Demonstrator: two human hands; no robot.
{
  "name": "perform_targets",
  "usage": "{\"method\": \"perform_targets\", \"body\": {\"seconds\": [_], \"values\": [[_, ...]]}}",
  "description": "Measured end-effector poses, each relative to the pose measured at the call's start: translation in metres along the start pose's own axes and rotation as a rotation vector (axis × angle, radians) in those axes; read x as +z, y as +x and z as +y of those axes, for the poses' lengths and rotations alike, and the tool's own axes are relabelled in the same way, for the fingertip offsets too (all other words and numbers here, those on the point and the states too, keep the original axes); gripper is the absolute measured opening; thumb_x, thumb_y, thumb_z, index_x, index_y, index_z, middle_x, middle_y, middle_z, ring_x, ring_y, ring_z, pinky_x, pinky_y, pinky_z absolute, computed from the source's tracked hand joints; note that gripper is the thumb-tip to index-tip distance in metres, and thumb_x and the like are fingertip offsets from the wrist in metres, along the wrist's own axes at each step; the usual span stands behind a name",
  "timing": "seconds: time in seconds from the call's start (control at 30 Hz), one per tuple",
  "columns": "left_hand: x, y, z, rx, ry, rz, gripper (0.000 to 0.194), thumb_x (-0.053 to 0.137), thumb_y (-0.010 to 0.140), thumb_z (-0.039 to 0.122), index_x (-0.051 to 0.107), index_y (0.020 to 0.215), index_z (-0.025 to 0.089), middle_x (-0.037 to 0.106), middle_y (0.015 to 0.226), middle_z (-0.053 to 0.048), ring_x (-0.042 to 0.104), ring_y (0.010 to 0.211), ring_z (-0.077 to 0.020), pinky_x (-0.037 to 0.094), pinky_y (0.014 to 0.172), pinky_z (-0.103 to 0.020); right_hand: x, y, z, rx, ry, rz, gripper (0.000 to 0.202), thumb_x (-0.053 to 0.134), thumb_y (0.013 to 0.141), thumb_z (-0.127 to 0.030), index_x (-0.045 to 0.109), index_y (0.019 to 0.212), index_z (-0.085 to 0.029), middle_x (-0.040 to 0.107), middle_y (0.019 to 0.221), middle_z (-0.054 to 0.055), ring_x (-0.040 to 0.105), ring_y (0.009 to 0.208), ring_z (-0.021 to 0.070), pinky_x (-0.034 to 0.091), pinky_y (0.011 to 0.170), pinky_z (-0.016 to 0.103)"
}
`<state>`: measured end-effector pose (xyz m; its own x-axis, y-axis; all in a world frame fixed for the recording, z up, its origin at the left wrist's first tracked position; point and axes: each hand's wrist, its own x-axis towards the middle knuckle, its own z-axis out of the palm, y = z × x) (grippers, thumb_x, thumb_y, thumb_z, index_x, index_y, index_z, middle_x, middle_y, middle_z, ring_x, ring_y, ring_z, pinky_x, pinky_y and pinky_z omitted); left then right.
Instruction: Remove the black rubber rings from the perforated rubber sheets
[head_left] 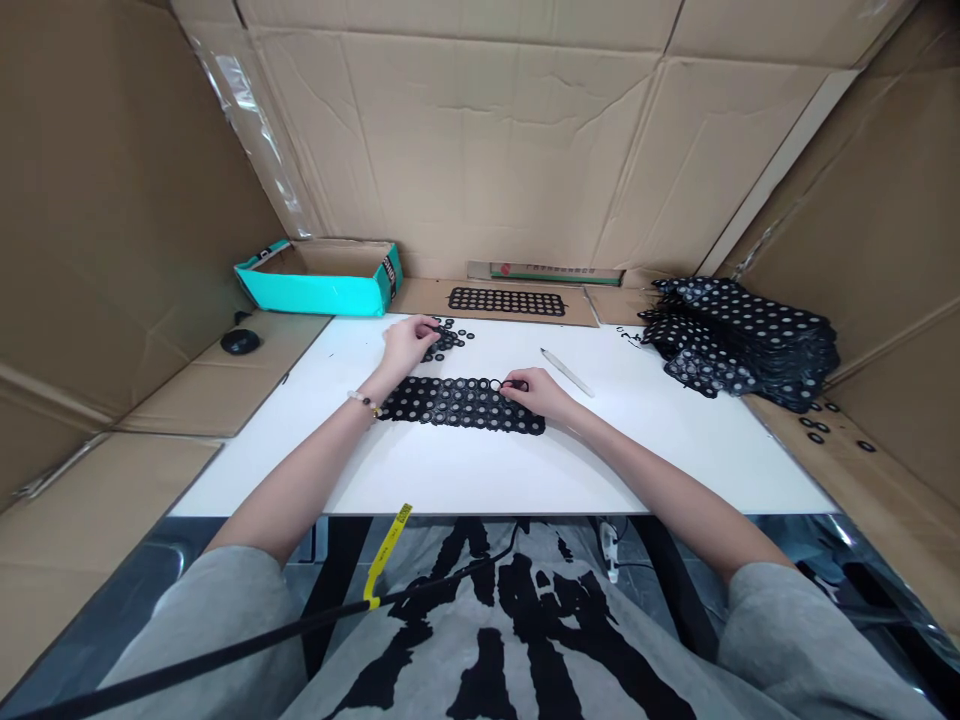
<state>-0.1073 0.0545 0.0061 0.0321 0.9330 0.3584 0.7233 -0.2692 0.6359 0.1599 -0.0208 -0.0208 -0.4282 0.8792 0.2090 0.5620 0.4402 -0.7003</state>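
A black sheet of joined rings (457,403) lies flat on the white board (480,470). Small loose black rings (448,340) are heaped behind its left part. My left hand (409,345) is at that heap, thumb and fingertips pinched together; whatever they hold is too small to name. Over the sheet's right end, my right hand (534,390) is closed, with a black ring between its thumb and forefinger at the sheet's back edge.
A turquoise box (315,292) stands at the back left, near a round black object (240,342). Another ring grid (506,301) lies on cardboard behind. A white pen (568,372) rests right of centre. Stacked black sheets (750,340) fill the back right, with loose rings (814,430) nearby.
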Motion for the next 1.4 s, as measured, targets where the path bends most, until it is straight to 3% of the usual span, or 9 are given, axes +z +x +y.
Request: {"method": "perform_targets", "body": {"seconds": [0.23,0.3,0.4,0.47,0.53,0.67,0.87,1.1,1.4], "values": [[-0.01,-0.003,-0.008,0.145,0.291,0.087,0.022,0.06,0.081,0.035,0.075,0.094,0.025,0.066,0.114,-0.01,0.042,0.113,-0.0341,0.029,0.091,-0.05,-0.002,-0.002,-0.002,-0.003,0.015,0.006,0.017,0.059,0.083,-0.027,0.071,0.08,-0.017,0.069,0.075,0.003,0.056,0.07,0.0149,0.039,0.069,0.027],[-0.007,-0.007,0.002,0.253,0.224,-0.048,0.026,0.058,0.084,0.038,0.074,0.1,0.024,0.068,0.111,-0.009,0.045,0.11,-0.0311,0.03,0.094,-0.048,-0.004,-0.001,-0.001,-0.03,0.022,-0.002,0.018,0.058,0.083,-0.028,0.072,0.082,-0.017,0.069,0.076,0.003,0.056,0.07,0.0145,0.04,0.069,0.026],[0.002,-0.016,0.021,0.418,0.037,-0.424,0.031,0.056,0.085,0.044,0.073,0.099,0.022,0.071,0.101,-0.006,0.055,0.1,-0.0242,0.037,0.094,-0.038,-0.009,0.002,0.003,-0.083,0.047,-0.038,0.019,0.058,0.084,-0.028,0.073,0.085,-0.017,0.071,0.082,0.003,0.057,0.073,0.015,0.042,0.072,0.027],[0.011,-0.024,0.032,0.443,-0.059,-0.622,0.033,0.055,0.085,0.047,0.073,0.095,0.021,0.072,0.094,-0.005,0.059,0.091,-0.0211,0.042,0.086,-0.033,-0.011,0.002,0.004,-0.087,0.038,-0.039,0.018,0.059,0.083,-0.027,0.073,0.086,-0.017,0.072,0.084,0.004,0.058,0.076,0.0158,0.043,0.074,0.028],[0.019,-0.031,0.039,0.426,-0.105,-0.703,0.034,0.055,0.085,0.048,0.072,0.092,0.019,0.072,0.09,-0.004,0.061,0.083,-0.0192,0.044,0.079,-0.03,-0.012,0.001,0.004,-0.066,-0.011,0.001,0.018,0.059,0.082,-0.025,0.073,0.089,-0.018,0.072,0.088,0.004,0.06,0.078,0.0165,0.043,0.076,0.029],[0.025,-0.04,0.045,0.425,-0.117,-0.652,0.03,0.054,0.086,0.045,0.069,0.093,0.02,0.071,0.091,-0.004,0.06,0.083,-0.0193,0.044,0.079,-0.031,-0.007,-0.002,-0.001,-0.054,-0.083,0.021,0.018,0.057,0.083,-0.024,0.073,0.091,-0.019,0.071,0.087,0.004,0.059,0.076,0.016,0.042,0.074,0.028],[0.02,-0.048,0.05,0.609,0.115,-0.485,0.029,0.062,0.082,0.048,0.068,0.095,0.023,0.068,0.1,-0.006,0.051,0.104,-0.0258,0.031,0.099,-0.042,0.002,-0.002,-0.005,-0.029,0.01,0.019,0.02,0.052,0.086,-0.021,0.071,0.087,-0.019,0.07,0.081,0.002,0.058,0.074,0.0153,0.041,0.074,0.028],[0.029,-0.059,0.058,0.636,0.221,-0.327,0.034,0.069,0.075,0.049,0.063,0.094,0.02,0.065,0.097,-0.007,0.047,0.1,-0.0263,0.034,0.086,-0.04,0.007,0.0,-0.001,-0.083,0.038,0.075,0.022,0.052,0.079,-0.01,0.071,0.085,-0.019,0.07,0.092,0.004,0.06,0.084,0.0167,0.044,0.082,0.03],[0.028,-0.059,0.061,0.524,0.112,-0.395,0.021,0.06,0.082,0.039,0.073,0.088,0.024,0.071,0.085,-0.005,0.054,0.097,-0.0263,0.036,0.092,-0.042,0.009,0.001,0.004,-0.044,-0.033,0.067,0.021,0.053,0.076,-0.01,0.07,0.081,-0.021,0.068,0.087,0.003,0.059,0.082,0.0175,0.045,0.081,0.031]]}}
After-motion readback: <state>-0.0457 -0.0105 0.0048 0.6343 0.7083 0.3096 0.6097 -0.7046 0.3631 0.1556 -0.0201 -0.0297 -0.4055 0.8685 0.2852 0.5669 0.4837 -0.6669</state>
